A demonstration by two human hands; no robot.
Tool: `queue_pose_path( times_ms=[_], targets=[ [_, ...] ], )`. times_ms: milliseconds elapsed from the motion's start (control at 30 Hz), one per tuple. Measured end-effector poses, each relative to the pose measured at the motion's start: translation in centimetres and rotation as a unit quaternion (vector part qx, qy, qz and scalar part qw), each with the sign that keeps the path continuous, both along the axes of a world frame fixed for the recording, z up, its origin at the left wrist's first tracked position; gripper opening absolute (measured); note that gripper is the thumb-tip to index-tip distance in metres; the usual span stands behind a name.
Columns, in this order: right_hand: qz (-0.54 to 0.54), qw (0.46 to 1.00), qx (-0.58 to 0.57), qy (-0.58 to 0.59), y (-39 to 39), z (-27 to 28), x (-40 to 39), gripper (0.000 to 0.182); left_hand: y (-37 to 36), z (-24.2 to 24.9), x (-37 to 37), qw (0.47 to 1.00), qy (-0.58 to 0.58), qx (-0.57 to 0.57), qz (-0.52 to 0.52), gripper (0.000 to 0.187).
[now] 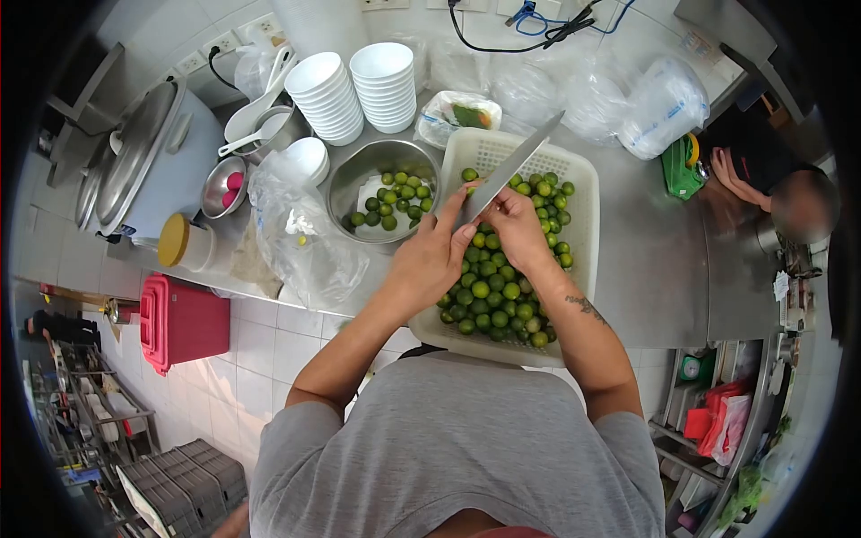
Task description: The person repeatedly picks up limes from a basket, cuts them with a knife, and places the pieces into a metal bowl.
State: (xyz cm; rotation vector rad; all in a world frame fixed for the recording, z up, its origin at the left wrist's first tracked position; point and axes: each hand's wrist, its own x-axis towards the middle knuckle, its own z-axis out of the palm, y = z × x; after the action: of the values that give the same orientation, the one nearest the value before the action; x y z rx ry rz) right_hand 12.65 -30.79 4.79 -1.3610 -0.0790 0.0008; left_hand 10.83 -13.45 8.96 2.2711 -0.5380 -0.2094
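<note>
Two bare hands met over the near-left part of a white perforated basket (574, 193) heaped with small green limes (499, 291). Left hand (429, 260) curled tight, fingertips pinched close at the blade's base, apparently on a single lime, though too hidden to tell for sure. Right hand (518, 229) closed around the handle of a long kitchen knife (513, 168), blade angled up and away to the right over the basket. Tattooed right forearm lying across the basket's near-right side. Grey shirt filling the near edge of the view.

Just left of the basket, touching or nearly so, a steel bowl (352, 179) with more limes (395, 197) and a bit of white inside. Left of that, a crumpled clear plastic bag (300, 238), a yellow-lidded jar (184, 242) and a small steel dish (222, 186) with pink pieces. Below the counter edge on the left, a red box (184, 321) on the tiled floor.

Farther back, two stacks of white bowls (359, 90), ladles, a wrapped packet (459, 115) and several clear bags (619, 99). At far right, another person's hand (737, 177) beside a green object (682, 166).
</note>
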Motion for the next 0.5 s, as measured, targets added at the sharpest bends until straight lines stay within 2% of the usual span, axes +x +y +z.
queue_pose_path(
  times_ms=[100, 200, 300, 400, 500],
  targets=[
    [-0.014, 1.0, -0.008, 0.005, 0.5, 0.4, -0.3, 0.022, -0.1, -0.5, 0.5, 0.999, -0.023, -0.034, -0.003, 0.05],
    [0.008, 0.999, -0.041, -0.012, 0.6, 0.2, -0.5, 0.021, -0.2, -0.1, 1.0, 0.997, 0.028, -0.076, -0.005, 0.043],
    [0.039, 0.997, -0.064, -0.007, 0.7, 0.1, -0.6, 0.02, -0.2, -0.4, 1.7, 0.996, 0.063, -0.063, 0.015, 0.036],
    [0.056, 0.998, -0.027, 0.023, 0.8, -0.1, -0.4, 0.019, 0.6, -0.4, 2.0, 0.992, 0.026, -0.126, -0.006, 0.036],
    [0.05, 0.994, -0.091, 0.021, 0.3, 0.3, -0.2, 0.019, 2.4, -1.0, 2.6, 0.988, 0.015, -0.135, 0.076, 0.036]
  ],
)
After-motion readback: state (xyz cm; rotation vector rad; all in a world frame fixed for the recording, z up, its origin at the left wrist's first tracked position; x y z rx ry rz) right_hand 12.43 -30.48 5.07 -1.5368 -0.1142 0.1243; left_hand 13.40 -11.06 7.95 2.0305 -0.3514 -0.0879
